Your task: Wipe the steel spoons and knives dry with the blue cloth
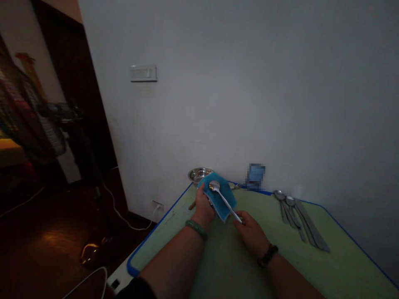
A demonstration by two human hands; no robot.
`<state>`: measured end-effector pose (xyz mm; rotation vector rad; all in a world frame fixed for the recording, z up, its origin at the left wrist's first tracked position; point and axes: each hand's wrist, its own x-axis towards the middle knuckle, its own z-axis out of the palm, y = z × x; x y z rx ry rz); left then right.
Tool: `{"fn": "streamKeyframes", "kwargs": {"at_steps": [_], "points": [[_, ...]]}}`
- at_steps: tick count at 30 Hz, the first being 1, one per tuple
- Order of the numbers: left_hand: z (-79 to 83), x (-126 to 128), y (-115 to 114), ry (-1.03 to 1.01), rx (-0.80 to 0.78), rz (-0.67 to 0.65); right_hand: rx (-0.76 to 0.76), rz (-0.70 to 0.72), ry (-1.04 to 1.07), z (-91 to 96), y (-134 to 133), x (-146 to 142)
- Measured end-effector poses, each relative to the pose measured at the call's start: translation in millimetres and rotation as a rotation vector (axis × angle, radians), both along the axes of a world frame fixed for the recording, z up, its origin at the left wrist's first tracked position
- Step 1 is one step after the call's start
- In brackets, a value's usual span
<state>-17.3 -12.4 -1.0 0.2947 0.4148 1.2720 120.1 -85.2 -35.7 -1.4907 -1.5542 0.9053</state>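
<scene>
A blue cloth [226, 192] with a pale edge is held up by my left hand [204, 206], whose fingers are partly hidden under it. Across the cloth lies a metal spoon [225, 200], its bowl at the upper left near my left thumb. My right hand [250, 233] pinches the end of the spoon's handle. Both hands are above the pale green table [224, 265]. Behind the cloth, a shiny metal bowl [199, 174] is partly covered from view.
Several spoons and knives [301, 220] lie on the table's right side. A fork [236, 186] and a brown handle [192, 205] show beside the cloth. A blurred blue object [255, 177] leans at the wall. A standing fan [62, 120] and a plugged white cord [156, 211] are at left.
</scene>
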Motion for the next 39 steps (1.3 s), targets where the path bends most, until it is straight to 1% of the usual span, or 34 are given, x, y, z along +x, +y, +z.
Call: {"fn": "streamKeyframes", "kwargs": {"at_steps": [4,12,16,19,26,33,39], "points": [[-0.3,-0.2,-0.5,0.021,-0.028,-0.007,-0.003,-0.003,0.000,-1.5,0.8,-0.1],[1.5,0.0,-3.8,0.082,0.017,-0.036,0.010,-0.012,-0.030,3.1,-1.2,-1.4],[0.7,0.4,-4.5,0.079,0.048,-0.059,0.017,-0.004,-0.039,3.7,-1.7,-1.6],[-0.7,0.6,-3.8,0.076,0.040,-0.057,0.021,-0.012,-0.039,2.7,-1.1,-1.6],[-4.2,0.6,-1.4,0.091,0.036,-0.054,0.051,0.032,0.006,0.7,0.8,-0.4],[-1.1,1.1,-4.1,0.104,0.039,-0.078,0.051,0.041,0.001,5.0,-1.3,-1.2],[-0.5,1.0,-4.0,0.096,0.036,-0.085,0.063,0.061,0.028,2.7,-0.4,-1.5]]}}
